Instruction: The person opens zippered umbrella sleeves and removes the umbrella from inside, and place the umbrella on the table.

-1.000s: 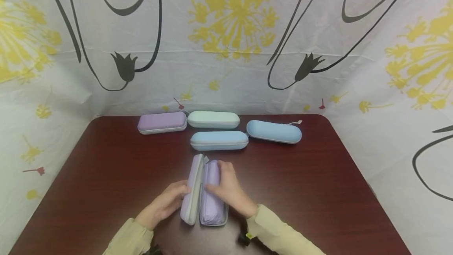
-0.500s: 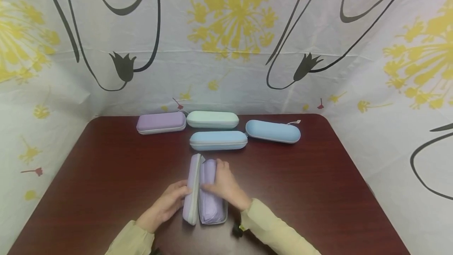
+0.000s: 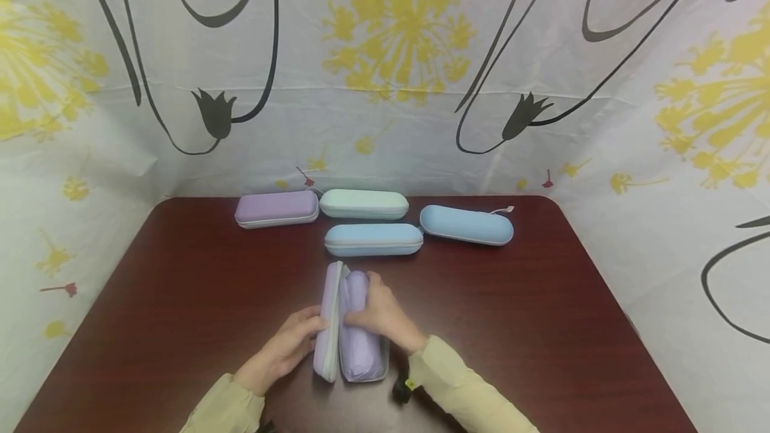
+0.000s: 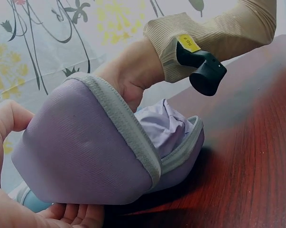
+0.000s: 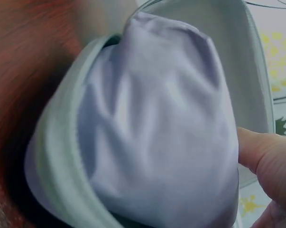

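Note:
An unzipped purple case [image 3: 329,326] stands spread near the table's front, its lid half tilted up on the left. My left hand [image 3: 283,346] grips that lid from its outer side, thumb on top and fingers beneath in the left wrist view. Inside the other half lies a folded purple cloth bundle [image 3: 359,346], which bulges above the grey rim in the right wrist view [image 5: 166,123]. My right hand [image 3: 388,316] holds the bundle, thumb on its left side and fingers round its far right side.
Behind the hands lie a closed purple case [image 3: 277,208], a mint case [image 3: 363,204] and two blue cases [image 3: 373,240], [image 3: 466,224]. They rest on a dark red table [image 3: 529,313], with a patterned cloth [image 3: 385,152] hanging round its back and sides.
The bundle and my right hand have shifted slightly left within the case. My left hand still holds the lid, which has moved slightly right at its near end.

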Demonstrator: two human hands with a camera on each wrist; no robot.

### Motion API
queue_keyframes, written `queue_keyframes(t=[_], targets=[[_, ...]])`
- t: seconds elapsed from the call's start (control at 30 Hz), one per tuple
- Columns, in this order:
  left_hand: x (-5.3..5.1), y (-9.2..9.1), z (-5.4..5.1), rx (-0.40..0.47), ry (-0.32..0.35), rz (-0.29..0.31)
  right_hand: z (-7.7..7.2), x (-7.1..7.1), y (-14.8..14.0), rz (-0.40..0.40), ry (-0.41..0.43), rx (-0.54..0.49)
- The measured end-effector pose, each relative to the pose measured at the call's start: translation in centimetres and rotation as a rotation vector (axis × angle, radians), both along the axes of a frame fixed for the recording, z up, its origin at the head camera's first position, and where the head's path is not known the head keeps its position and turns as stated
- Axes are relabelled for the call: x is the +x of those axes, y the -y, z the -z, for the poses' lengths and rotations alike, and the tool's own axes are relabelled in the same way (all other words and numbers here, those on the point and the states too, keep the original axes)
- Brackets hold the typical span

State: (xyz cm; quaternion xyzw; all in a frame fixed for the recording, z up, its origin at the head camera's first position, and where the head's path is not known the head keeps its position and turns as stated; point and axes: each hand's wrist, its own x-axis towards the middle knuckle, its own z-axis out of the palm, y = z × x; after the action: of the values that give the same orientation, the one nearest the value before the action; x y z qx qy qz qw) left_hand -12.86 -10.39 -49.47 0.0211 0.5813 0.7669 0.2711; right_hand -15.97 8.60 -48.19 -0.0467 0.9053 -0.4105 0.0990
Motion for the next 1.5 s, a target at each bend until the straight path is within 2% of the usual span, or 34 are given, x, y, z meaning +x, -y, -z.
queue_keyframes(t=[0.13, 0.33, 0.6, 0.7, 0.97, 1.13, 1.27, 1.4, 1.5], targets=[[0.0, 0.0, 0.1, 0.016, -0.004, 0.008, 0.3, 0.0, -0.5, 0.002, -0.006, -0.076], [-0.1, 0.0, 0.2, 0.025, -0.013, 0.021, 0.7, 0.1, -1.3, -0.002, -0.060, -0.163], [0.0, -0.2, 0.1, 0.016, 0.006, 0.016, 0.4, 0.3, -2.6, -0.007, -0.108, -0.274], [0.0, -0.2, 0.1, 0.009, 0.009, 0.012, 0.0, 0.3, -3.2, 0.008, -0.089, -0.349], [0.2, 0.4, -0.1, 0.007, -0.022, 0.006, -1.4, 0.4, -5.7, 0.102, 0.035, -0.530], [-0.1, 1.7, -0.6, -0.028, -0.042, 0.003, -2.2, 0.6, -7.9, 0.151, 0.038, -0.531], [-0.4, 3.1, -0.7, -0.019, -0.068, 0.022, -2.4, 0.7, -10.1, 0.189, 0.049, -0.501], [-0.7, 5.0, -0.4, -0.013, -0.093, 0.029, -2.2, 1.1, -12.5, 0.230, 0.055, -0.466], [-1.0, 6.6, -0.1, -0.028, -0.088, 0.007, -2.1, 1.5, -14.4, 0.267, 0.052, -0.437]])
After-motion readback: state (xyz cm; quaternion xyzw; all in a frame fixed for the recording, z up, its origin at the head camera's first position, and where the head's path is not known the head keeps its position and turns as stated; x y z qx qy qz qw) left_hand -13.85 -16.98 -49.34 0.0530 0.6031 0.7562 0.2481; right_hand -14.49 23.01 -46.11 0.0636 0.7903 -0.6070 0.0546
